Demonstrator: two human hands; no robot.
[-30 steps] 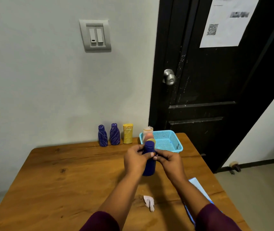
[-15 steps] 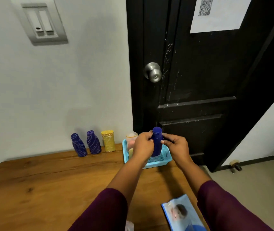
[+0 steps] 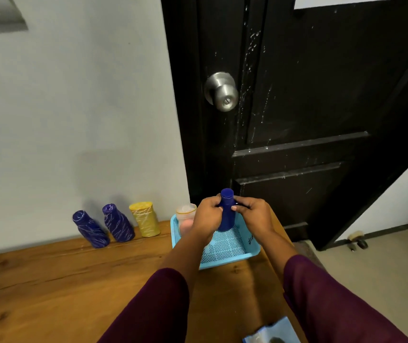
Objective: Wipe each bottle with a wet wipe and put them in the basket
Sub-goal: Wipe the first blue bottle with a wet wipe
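A dark blue bottle stands upright inside the light blue basket, its base at the basket's floor. My left hand grips its neck from the left, and my right hand pinches the neck from the right. A pale pink bottle stands in the basket's far left corner, partly hidden by my left hand. Two blue patterned bottles and a yellow bottle stand along the wall. No wipe is visible.
The wooden table meets a grey wall on the far side. A black door with a metal knob stands behind the basket. A blue wipe packet lies at the table's near right edge.
Both hands carried the blue bottle forward from above the table and lowered it into the basket. The camera moved closer and tilted down; the used wipe left the view.
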